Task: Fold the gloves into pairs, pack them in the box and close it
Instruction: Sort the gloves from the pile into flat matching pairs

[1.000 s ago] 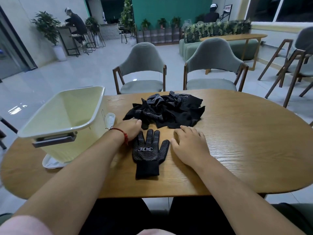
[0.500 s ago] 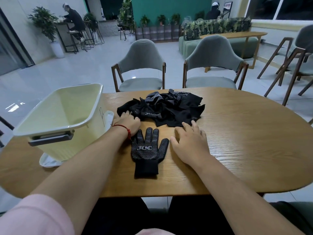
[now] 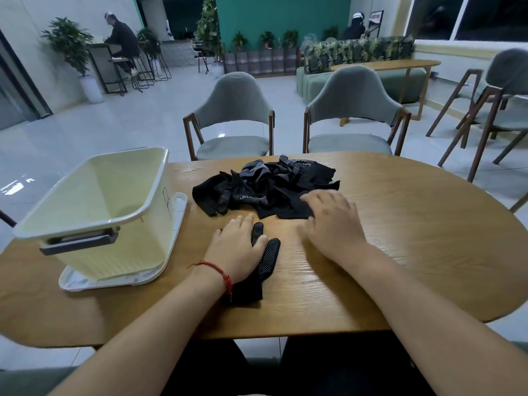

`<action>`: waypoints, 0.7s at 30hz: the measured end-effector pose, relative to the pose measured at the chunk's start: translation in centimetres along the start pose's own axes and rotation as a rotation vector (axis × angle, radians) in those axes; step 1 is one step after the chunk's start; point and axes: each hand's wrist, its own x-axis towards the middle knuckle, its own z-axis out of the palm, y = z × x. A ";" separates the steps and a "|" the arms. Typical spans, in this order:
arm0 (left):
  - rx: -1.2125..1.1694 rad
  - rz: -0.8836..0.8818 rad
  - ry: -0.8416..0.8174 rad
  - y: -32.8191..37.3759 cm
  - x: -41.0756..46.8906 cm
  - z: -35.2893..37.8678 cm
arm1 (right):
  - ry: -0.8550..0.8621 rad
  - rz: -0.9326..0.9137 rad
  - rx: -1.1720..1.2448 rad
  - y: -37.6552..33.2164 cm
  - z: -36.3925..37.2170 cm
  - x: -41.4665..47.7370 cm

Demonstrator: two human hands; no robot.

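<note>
- A large indoor room has a pale tiled floor [image 3: 114, 124], a dark green wall [image 3: 285, 18] at the back, and potted plants [image 3: 68, 41] along the sides.
- An oval wooden tabletop [image 3: 400, 238] fills the foreground, and its grain is plainly visible.
- Two grey padded chairs with wooden frames, one on the left [image 3: 231, 110] and one on the right [image 3: 354, 101], stand side by side at the tabletop's far edge.
- A pale yellow plastic box [image 3: 128, 247] stands open at the left end of the tabletop, with a grey handle [image 3: 80, 242] on its near side.
- A white lid [image 3: 178, 207] lies under the box and sticks out at its right side.
- A heap of black dotted gloves [image 3: 265, 190] sits in the middle of the tabletop, just right of the box.
- The right hand [image 3: 331, 221] rests palm down on the near right edge of the heap, fingers spread and holding nothing.
- The left hand [image 3: 238, 247] lies flat with straight fingers, pressing on a single glove.
- That single glove [image 3: 267, 261] lies flat near the tabletop's front edge, apart from the heap, with its cuff toward the person.
- A red string bracelet [image 3: 220, 271] circles the left wrist.
</note>
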 end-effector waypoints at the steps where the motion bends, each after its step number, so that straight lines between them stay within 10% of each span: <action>1: 0.009 0.027 0.002 -0.1 -0.2 0.4 | 0.019 0.020 -0.003 1.1 -0.1 0.4; 9: -0.069 0.066 0.045 -1.3 -0.7 0.6 | -0.121 -0.320 -0.301 5.3 0.5 3.4; 14: -0.232 0.180 0.299 -1.6 -1.9 0.8 | 0.102 -0.256 -0.298 5.3 1.5 2.9; 21: -0.297 0.233 0.212 -2.1 -3.3 0.8 | 0.353 -0.267 -0.091 4.9 -0.6 0.7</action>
